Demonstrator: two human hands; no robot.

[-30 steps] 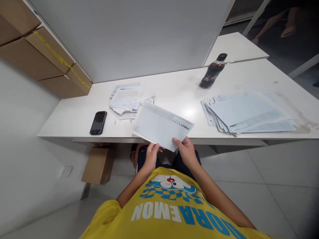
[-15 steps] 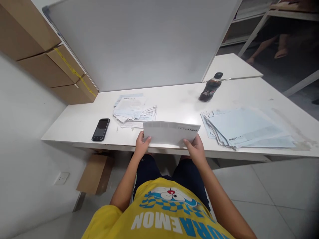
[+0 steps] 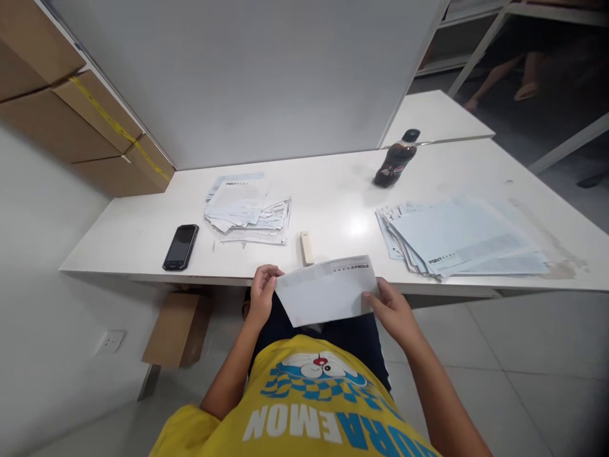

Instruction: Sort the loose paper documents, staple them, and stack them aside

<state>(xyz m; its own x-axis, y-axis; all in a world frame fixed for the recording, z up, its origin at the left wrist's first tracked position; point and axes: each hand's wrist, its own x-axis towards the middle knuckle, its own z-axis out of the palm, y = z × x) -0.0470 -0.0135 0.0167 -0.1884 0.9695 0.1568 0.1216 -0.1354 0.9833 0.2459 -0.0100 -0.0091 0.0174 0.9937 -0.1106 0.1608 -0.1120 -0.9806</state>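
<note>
A white sheet of paper (image 3: 328, 292), apparently folded, slants over the table's front edge above my lap, its printed heading upside down to me. My right hand (image 3: 391, 312) grips its right end, thumb on top and fingers behind. At the upper left corner, my left hand (image 3: 262, 297) has its fingers curled and closed at the paper's edge. Just beyond the sheet, a small cream-coloured oblong block (image 3: 307, 247) lies on the white table (image 3: 333, 216). To the left is a messy pile of papers (image 3: 247, 209); a wider stack of pale blue sheets (image 3: 457, 235) lies on the right.
A dark rugged phone (image 3: 181, 247) lies at the front left. Toward the back right stands a cola bottle (image 3: 396, 158). A whiteboard-like panel (image 3: 247, 76) rises behind the table, with cardboard boxes (image 3: 99, 133) at left. Another person's legs (image 3: 504, 82) show at far right.
The paper has come down toward my lap and tilted, its left end lower, uncovering the cream block. My left hand has shifted to its upper left corner; my right hand has moved slightly right and lower.
</note>
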